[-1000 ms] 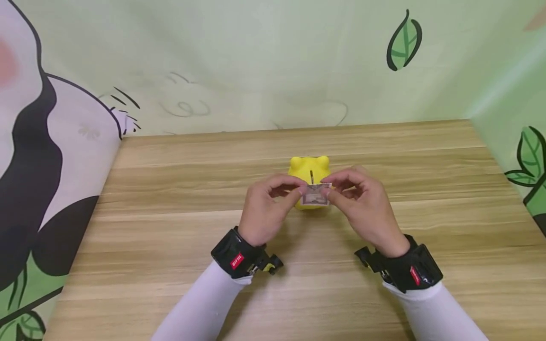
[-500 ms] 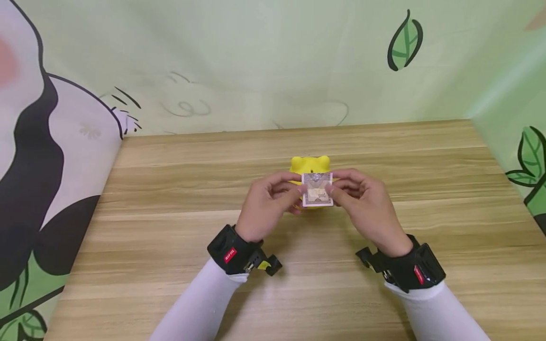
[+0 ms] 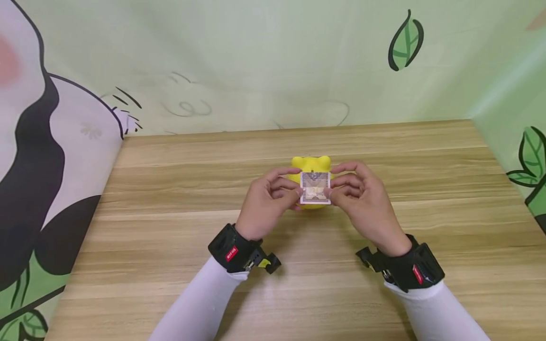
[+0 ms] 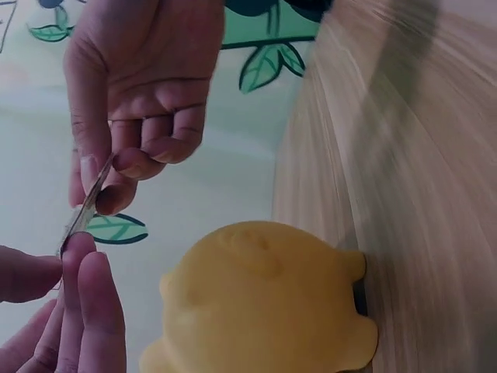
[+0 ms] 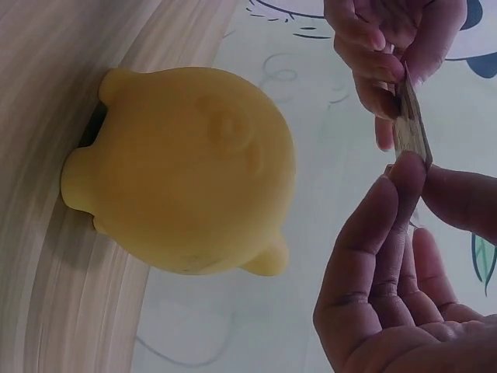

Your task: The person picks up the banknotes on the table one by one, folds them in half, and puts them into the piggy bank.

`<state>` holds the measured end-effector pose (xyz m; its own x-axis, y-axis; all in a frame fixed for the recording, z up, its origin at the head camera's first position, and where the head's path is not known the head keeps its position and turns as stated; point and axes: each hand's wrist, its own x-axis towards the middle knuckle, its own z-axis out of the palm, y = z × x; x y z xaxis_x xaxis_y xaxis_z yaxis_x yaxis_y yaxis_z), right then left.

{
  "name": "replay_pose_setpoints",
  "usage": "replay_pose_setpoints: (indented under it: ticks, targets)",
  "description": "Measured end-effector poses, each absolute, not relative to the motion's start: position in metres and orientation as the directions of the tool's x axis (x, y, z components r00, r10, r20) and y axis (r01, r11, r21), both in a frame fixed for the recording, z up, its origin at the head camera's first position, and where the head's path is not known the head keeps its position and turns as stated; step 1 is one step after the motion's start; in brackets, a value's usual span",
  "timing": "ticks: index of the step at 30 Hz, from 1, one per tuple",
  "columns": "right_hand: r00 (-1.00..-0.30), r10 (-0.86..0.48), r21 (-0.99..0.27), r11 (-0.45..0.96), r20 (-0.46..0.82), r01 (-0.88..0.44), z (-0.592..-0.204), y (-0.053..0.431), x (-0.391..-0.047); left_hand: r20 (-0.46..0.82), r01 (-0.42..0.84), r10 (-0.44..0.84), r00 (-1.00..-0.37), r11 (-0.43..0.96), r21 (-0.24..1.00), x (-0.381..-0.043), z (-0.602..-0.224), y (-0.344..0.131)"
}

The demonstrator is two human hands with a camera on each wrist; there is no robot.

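A small folded banknote (image 3: pixel 314 184) is stretched between both hands, its printed face turned up to the head camera. My left hand (image 3: pixel 263 207) pinches its left edge between thumb and fingers, and my right hand (image 3: pixel 368 208) pinches the opposite edge. Behind and below the note stands a yellow piggy bank (image 3: pixel 310 164); the note hides most of its top, slot included save for a dark tip. Both wrist views show the folded note (image 5: pixel 411 128) edge-on, held apart from the piggy bank (image 4: pixel 264 299), which stands on its feet.
The wood-grain table (image 3: pixel 170 213) carries the piggy bank near its middle. A pale green cloth wall (image 3: pixel 256 61) printed with leaves and a cartoon animal rises behind and at the sides. Black wrist straps with small cameras (image 3: pixel 268 263) sit on both wrists.
The note has tipped up to face the head camera, showing more of its face and covering the slot seen earlier. Over the last half second the fingers shift slightly on its edges.
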<state>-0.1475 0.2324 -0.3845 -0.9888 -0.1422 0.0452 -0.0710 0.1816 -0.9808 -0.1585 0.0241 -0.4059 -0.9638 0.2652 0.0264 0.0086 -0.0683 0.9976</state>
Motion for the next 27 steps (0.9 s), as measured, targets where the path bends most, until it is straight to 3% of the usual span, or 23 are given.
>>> replay_pose_setpoints:
  ticks: [16, 27]
  targets:
    - [-0.993, -0.100, -0.966, 0.245, 0.064, -0.087, -0.3870, 0.2318, -0.1464, 0.150, 0.144, 0.234, -0.961, -0.042, 0.989, -0.1531, -0.4027, 0.0268]
    - [-0.988, -0.142, -0.967, 0.238, 0.059, -0.092, -0.3858, 0.2323, -0.1471, 0.116, 0.142, 0.198, -0.973, 0.121, 0.982, -0.1534, -0.4013, 0.0280]
